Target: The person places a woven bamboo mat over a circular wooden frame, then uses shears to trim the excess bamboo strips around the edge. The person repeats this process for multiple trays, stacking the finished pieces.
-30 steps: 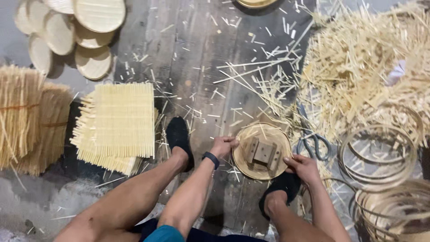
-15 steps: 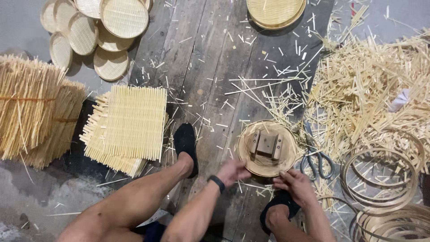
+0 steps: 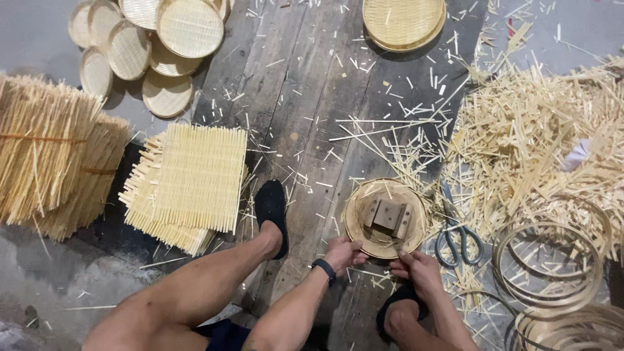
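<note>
Head view: we see our left hand (image 3: pixel 343 253) gripping the near left rim of a small round woven tray (image 3: pixel 385 219) on the plank floor (image 3: pixel 305 110), while our right hand (image 3: pixel 419 270) pinches its near right edge. A wooden block (image 3: pixel 388 216) sits on the tray. Scissors (image 3: pixel 457 234) lie just right of it, bamboo hoops (image 3: pixel 549 260) farther right. A stack of square woven mats (image 3: pixel 192 175) lies to the left, beside our foot (image 3: pixel 272 214)
</note>
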